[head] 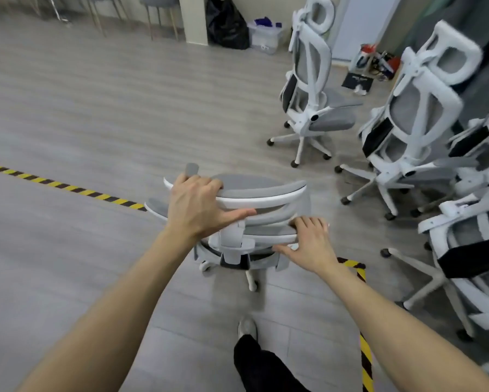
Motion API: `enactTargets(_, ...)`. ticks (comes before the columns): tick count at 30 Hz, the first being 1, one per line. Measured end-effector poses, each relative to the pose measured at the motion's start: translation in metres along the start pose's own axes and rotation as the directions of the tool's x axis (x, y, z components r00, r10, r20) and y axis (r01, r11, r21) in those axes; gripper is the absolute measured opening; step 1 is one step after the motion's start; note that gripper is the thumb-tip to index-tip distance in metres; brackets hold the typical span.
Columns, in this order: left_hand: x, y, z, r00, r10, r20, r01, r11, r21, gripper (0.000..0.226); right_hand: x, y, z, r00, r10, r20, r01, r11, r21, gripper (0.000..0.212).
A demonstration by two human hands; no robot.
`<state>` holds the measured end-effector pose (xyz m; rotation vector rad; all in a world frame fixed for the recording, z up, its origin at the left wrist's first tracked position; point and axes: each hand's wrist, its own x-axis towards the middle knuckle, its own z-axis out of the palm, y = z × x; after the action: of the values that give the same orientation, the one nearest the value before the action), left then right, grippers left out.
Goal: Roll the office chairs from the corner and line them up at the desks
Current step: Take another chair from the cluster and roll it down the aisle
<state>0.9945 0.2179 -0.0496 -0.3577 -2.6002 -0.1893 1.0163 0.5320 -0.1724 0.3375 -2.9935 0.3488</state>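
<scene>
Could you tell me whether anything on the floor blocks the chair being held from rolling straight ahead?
Nothing visible does. Both the left hand and right hand already grip the held chair, and the grey floor ahead is open. The other white chairs stand off to the right.

**Even indoor light, blurred and bent at the edges**

Soft, bright light fills the room, and the grey floor (96, 114) shows only a faint shadow under the nearest chair (254, 193). Motion blur smears the chairs along the right edge (424, 114). The wide lens curves the floorboards and stretches both forearms toward the bottom corners.
</scene>
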Motion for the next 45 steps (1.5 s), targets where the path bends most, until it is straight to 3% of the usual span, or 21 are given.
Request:
enactTargets(6, -0.099, -0.008, -0.061, 0.991, -0.128, -0.042, 0.129, 0.991, 0.045, 0.093, -0.046, -0.052, 0.001, 0.988, -0.143, 0.059, 0.140, 0.989, 0.050, 0.071)
enactTargets(14, -0.212, -0.004, -0.118, 0.935, -0.264, -0.235, 0.297, 0.948, 0.116, 0.083, -0.090, -0.106, 0.002, 0.924, -0.374, 0.079, 0.363, 0.923, 0.125, 0.072)
enactTargets(24, -0.293, 0.004, -0.166, 0.843, -0.422, -0.335, 0.511, 0.822, 0.252, 0.079, -0.084, -0.170, 0.022, 0.784, -0.611, 0.108, 0.577, 0.783, 0.233, 0.072)
enactTargets(31, -0.349, -0.008, -0.206, 0.743, -0.572, -0.346, 0.666, 0.678, 0.311, 0.078, -0.086, -0.239, 0.043, 0.657, -0.752, 0.054, 0.715, 0.644, 0.272, 0.065)
enactTargets(45, -0.478, -0.096, -0.280, 0.657, -0.593, -0.465, 0.753, 0.543, 0.372, 0.073, -0.132, -0.412, 0.066, 0.454, -0.891, 0.021, 0.847, 0.439, 0.301, 0.071)
